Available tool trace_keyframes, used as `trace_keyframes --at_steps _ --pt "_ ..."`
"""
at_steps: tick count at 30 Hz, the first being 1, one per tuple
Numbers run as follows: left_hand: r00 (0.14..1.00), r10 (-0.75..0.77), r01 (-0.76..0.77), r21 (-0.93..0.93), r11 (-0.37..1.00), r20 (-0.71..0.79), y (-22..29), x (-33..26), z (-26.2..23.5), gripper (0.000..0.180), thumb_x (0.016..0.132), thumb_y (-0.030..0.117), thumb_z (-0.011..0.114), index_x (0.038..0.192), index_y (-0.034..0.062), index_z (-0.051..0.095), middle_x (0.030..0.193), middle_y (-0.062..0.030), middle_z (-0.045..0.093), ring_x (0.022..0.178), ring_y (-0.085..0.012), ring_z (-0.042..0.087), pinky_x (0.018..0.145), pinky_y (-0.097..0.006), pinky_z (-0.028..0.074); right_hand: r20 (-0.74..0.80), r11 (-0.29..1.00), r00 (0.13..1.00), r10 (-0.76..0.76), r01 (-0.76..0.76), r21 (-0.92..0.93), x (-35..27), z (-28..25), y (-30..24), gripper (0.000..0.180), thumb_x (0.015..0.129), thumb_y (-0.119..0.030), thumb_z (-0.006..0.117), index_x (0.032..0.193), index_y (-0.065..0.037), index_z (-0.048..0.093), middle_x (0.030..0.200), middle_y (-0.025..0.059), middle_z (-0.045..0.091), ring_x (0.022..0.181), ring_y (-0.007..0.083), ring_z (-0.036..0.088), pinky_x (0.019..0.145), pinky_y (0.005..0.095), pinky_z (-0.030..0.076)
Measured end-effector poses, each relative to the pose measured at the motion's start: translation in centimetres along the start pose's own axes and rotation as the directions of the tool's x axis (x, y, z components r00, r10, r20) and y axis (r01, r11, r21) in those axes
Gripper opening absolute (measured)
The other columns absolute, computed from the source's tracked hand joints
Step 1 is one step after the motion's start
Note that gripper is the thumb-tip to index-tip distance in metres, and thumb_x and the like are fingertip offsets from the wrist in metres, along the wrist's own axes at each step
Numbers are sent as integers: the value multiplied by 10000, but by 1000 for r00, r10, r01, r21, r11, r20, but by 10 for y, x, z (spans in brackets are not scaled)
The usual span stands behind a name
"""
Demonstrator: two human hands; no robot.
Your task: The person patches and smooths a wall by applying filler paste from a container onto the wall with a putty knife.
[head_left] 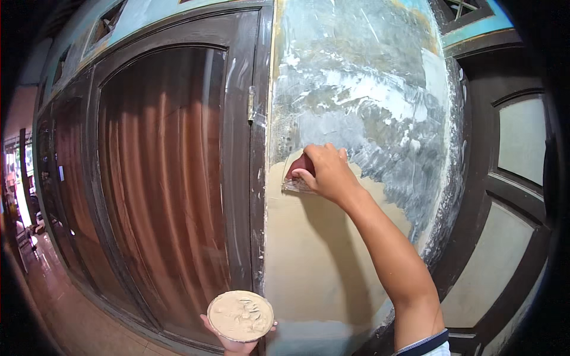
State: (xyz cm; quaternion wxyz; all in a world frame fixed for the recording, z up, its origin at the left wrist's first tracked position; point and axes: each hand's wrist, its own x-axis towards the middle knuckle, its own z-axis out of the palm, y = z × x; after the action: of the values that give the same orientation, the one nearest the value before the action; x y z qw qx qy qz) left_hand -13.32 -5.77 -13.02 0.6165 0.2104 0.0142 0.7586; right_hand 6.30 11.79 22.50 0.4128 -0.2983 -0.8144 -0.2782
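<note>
My right hand (pixel 328 170) is raised against the wall strip (pixel 356 95) and grips a putty knife (pixel 298 175) with a dark red handle, its blade flat on the wall. Beige putty (pixel 314 255) covers the wall below the blade; above it the surface is grey, with white scraped streaks. My left hand (pixel 233 339) is low at the frame's bottom edge. It holds up a small round dish (pixel 240 315) filled with beige putty.
A dark wooden window frame (pixel 237 154) with glass and a reddish curtain (pixel 163 190) behind it stands to the left of the wall strip. A dark panelled door (pixel 504 196) is on the right. A tiled floor (pixel 53 296) runs along the lower left.
</note>
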Motion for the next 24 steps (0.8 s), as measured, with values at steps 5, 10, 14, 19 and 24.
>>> trace_keyframes --at_steps 5,10,14,19,24 --pt "1000 -1 -1 -127 992 -19 12 7 -2 1275 703 1037 354 1528 66 388 1343 -352 571 1014 -627 629 790 -789 536 -97 998 994 54 -58 -34 16 -1 7 386 894 -373 760 1074 -74 595 1025 133 675 1021 371 587 879 539 412" --pt "997 77 -80 -143 987 -27 16 17 -12 1291 702 1035 364 1553 65 357 1403 -369 519 1039 -645 611 792 -781 536 -72 988 988 -140 134 -82 8 18 3 416 877 -416 764 1019 -58 608 954 160 665 963 385 591 850 540 426" --pt "995 42 -35 -70 997 91 21 25 -16 1288 708 1040 334 1550 66 357 1378 -369 537 1033 -625 627 768 -764 560 -265 996 961 -81 67 -60 25 6 18 436 869 -440 767 978 -54 594 926 164 664 879 392 601 828 510 437" --pt "995 97 -93 -91 992 31 28 31 -2 1293 717 1038 309 1526 32 373 1307 -377 578 968 -616 652 726 -740 584 -104 951 949 -299 287 -115 7 24 8 422 898 -434 735 988 -47 594 917 168 651 891 385 612 804 498 451" --pt "989 70 -63 -59 996 129 29 46 -4 1288 719 1034 325 1535 38 364 1335 -378 558 1012 -617 638 743 -760 570 -346 986 924 -165 143 -89 31 -1 33 426 868 -432 768 912 -41 605 782 179 642 742 409 629 726 486 489"
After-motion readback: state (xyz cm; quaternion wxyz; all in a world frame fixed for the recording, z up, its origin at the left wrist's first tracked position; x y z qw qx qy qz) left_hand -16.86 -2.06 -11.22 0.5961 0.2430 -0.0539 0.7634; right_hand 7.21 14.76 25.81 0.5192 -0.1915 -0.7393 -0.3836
